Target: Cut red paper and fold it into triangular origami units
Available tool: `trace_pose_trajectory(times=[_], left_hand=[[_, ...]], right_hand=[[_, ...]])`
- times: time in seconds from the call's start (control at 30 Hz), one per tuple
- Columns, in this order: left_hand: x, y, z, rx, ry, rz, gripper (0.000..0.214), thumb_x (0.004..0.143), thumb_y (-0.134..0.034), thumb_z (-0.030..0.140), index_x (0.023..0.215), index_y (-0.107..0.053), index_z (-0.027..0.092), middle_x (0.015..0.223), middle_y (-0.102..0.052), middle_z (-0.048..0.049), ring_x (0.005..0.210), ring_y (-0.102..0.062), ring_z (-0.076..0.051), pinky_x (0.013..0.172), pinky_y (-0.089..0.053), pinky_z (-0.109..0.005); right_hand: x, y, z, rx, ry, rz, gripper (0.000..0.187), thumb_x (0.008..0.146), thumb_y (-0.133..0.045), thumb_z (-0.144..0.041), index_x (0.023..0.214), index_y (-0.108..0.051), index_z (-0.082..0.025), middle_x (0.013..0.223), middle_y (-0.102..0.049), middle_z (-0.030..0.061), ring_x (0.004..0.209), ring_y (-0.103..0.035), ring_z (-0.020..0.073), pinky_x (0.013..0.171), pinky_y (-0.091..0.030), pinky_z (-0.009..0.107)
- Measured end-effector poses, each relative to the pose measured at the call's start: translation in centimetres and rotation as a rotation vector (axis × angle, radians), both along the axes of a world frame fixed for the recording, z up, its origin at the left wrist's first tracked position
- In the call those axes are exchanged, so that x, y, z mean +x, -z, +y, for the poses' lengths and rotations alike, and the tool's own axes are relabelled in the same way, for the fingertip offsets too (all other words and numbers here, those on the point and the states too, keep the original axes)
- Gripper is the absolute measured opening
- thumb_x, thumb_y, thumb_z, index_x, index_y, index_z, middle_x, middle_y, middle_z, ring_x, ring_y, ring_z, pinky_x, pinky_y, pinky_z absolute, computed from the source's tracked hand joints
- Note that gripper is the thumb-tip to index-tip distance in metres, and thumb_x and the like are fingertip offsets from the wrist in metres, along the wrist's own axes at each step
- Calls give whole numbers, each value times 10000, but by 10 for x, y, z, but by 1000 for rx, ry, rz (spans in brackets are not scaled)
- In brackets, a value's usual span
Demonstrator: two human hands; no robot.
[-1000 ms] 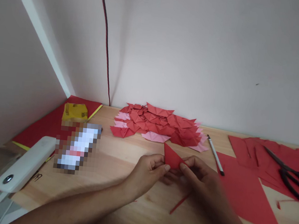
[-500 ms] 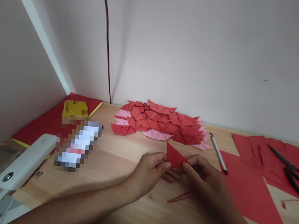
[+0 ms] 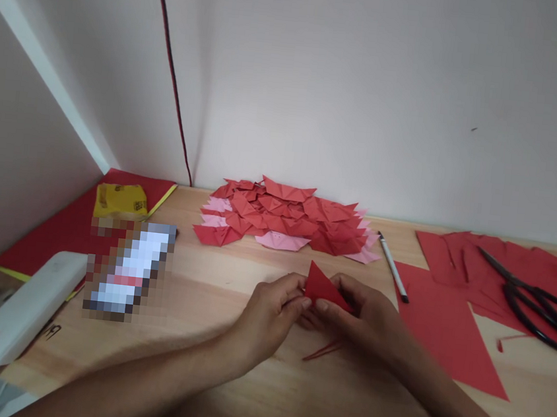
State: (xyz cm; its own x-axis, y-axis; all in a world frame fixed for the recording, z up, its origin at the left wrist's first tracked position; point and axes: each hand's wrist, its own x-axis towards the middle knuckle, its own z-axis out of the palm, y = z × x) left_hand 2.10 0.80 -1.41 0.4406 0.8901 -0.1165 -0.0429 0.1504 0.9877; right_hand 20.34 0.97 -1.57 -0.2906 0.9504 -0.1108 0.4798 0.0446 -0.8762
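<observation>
Red paper triangle (image 3: 324, 287) between fingers (image 3: 294, 303)

A wooden table (image 3: 229, 296) carries a pile of folded papers (image 3: 282, 219), a pen (image 3: 392, 267), red sheets (image 3: 445, 325), a paper strip (image 3: 322, 351) and a white device (image 3: 24, 308).

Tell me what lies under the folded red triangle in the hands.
Under the folded red triangle are the fingers of the left hand and right hand pinching it, and a thin red strip on the wooden table. The fingertips behind the paper are covered.
</observation>
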Motion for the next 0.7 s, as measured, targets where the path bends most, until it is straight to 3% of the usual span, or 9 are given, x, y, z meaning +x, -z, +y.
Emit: trace_pose_trajectory(times=[0.17, 0.5, 0.7], left_hand=[[-1, -1, -1, 17, 26, 37, 197, 884, -515, 262, 1020, -560, 126, 851, -675, -67, 760, -675, -171, 727, -566, -322], [-1, 2, 0, 65, 62, 105, 207, 908, -468, 288, 1051, -532, 151, 770, -670, -43, 694, -667, -161, 690, -550, -301], [0, 1, 1, 57, 55, 64, 245, 884, -513, 284, 1095, -513, 159, 695, -651, -15, 644, -664, -160, 653, -549, -298]], right_hand=[[0, -1, -1, 9, -48, -61, 215, 847, -556, -404, 813, -597, -196, 712, -597, -4, 657, -517, 148, 557, -387, 247], [0, -4, -2, -57, -53, 56, 164, 834, -562, -361, 812, -629, -213, 753, -631, 4, 691, -564, 172, 582, -421, 261], [4, -9, 1, -96, -134, 121, 185, 842, -555, -361, 811, -633, -196, 763, -617, 11, 704, -554, 167, 600, -419, 261]])
